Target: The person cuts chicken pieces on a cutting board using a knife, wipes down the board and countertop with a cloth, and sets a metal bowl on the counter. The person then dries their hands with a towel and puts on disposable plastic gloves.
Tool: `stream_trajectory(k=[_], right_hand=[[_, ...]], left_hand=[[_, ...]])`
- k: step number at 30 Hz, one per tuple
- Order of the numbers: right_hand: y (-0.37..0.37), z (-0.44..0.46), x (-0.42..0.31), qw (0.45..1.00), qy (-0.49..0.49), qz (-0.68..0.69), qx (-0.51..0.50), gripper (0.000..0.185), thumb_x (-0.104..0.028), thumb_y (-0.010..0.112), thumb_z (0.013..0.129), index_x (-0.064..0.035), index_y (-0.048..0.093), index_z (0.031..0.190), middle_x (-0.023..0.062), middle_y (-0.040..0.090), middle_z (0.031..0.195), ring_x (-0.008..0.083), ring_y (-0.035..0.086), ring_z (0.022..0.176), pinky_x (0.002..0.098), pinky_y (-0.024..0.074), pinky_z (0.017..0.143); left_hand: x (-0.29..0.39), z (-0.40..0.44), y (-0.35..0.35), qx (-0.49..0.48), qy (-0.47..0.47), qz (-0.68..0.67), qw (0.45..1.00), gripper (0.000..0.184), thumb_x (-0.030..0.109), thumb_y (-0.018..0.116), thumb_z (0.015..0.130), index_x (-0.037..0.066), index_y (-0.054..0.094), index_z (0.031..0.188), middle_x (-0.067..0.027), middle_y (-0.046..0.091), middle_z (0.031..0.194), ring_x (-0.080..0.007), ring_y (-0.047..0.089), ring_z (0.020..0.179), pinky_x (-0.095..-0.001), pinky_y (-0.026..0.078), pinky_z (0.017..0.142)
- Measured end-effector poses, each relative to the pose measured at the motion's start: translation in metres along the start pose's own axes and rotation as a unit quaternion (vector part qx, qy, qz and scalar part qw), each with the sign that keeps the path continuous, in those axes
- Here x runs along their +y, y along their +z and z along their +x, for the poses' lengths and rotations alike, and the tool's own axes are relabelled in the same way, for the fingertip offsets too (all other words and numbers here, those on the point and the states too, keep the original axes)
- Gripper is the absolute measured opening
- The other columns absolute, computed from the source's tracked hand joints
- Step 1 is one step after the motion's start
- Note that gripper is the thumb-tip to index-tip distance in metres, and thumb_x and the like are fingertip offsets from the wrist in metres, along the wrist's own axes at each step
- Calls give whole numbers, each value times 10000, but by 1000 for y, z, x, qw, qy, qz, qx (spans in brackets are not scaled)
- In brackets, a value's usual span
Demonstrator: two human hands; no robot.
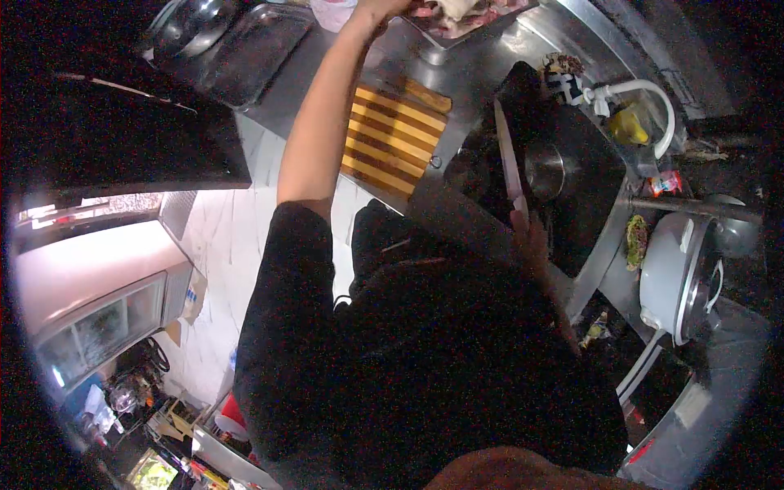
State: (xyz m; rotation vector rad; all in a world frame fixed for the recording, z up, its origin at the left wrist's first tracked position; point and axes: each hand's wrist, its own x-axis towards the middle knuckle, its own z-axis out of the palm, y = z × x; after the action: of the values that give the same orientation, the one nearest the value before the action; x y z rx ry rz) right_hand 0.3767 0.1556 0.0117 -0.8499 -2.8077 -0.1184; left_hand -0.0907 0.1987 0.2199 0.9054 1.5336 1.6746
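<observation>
My left hand [380,10] reaches to the top edge of the view, beside a metal tray [445,41] holding pieces of raw meat [457,18]. Its fingers are cut off by the frame edge, so what it touches cannot be made out. In my right hand [527,233], over the dark sink area, is a long knife [508,151] with its blade pointing away from me. A striped wooden cutting board [392,143] lies on the steel counter below my left forearm.
A shallow metal tray [255,53] and a metal bowl [192,26] sit at the upper left. A white faucet [653,88] curves over the sink at right, where a metal pot [545,170] stands. Farther right is a white lidded pot [665,265].
</observation>
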Motion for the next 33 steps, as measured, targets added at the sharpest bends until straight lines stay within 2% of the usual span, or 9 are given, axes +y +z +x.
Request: stream_trajectory(k=[3,4,7,14,18,23,25,28,33], right_hand=[[63,-22,26,997,-32,3,73,353,-330,494,868,-119,475,1149,211,535,1092,352,540,971,447,462,738],[64,-17,23,987,123,94,-39,362,-323,513,856,-121,471,1153,215,539,1081,357,545,965,455,464,736],[44,7,1,850,384,260,-250,412,-320,562,824,-120,455,1169,222,555,1043,376,560,935,471,468,728],[-3,58,-55,906,221,318,-170,519,-335,622,786,-88,434,1201,205,608,943,397,596,841,446,481,708],[19,96,-78,896,149,411,-76,479,-257,632,789,-76,456,1196,183,626,915,368,611,824,404,497,688],[80,122,-116,930,35,365,23,390,-166,600,818,-64,486,1176,242,555,1038,366,606,834,400,493,721],[60,121,-127,991,-112,69,34,422,-139,585,825,-40,449,1211,262,513,1090,382,586,860,402,485,750],[6,134,-137,978,-50,190,-70,474,-109,546,842,-4,374,1271,272,473,1141,389,549,918,393,467,805],[49,110,-146,945,76,306,85,529,-103,480,872,-20,266,1348,253,435,1204,351,524,916,390,457,808]], left_hand=[[-26,-8,-9,-18,35,149,988,370,210,622,814,29,475,1101,-142,546,920,-231,600,836,-365,499,638],[-53,-26,-7,11,65,213,975,237,230,585,829,49,592,981,-89,619,700,-179,637,693,-312,467,558],[-108,-101,-11,23,92,361,928,198,202,525,847,43,627,905,-201,623,862,-349,611,797,-422,460,703],[-180,-202,-43,189,104,463,860,288,110,642,691,99,594,975,-161,601,893,-360,572,837,-438,458,727],[-195,-193,-105,278,55,673,683,361,88,660,658,19,529,987,-159,564,976,-329,559,798,-426,462,679],[-234,-144,-188,213,-42,663,717,349,343,529,825,36,541,992,-162,596,923,-322,590,783,-401,485,698],[-204,-131,-161,150,-147,660,722,395,430,463,864,70,569,983,-170,616,886,-362,611,806,-414,497,708],[-216,-129,-164,197,-94,653,725,656,635,393,808,21,586,932,-204,636,817,-375,620,779,-439,500,675],[-209,-154,-149,160,-168,664,711,670,624,356,832,-4,588,866,-213,618,725,-378,622,654,-446,499,571]])
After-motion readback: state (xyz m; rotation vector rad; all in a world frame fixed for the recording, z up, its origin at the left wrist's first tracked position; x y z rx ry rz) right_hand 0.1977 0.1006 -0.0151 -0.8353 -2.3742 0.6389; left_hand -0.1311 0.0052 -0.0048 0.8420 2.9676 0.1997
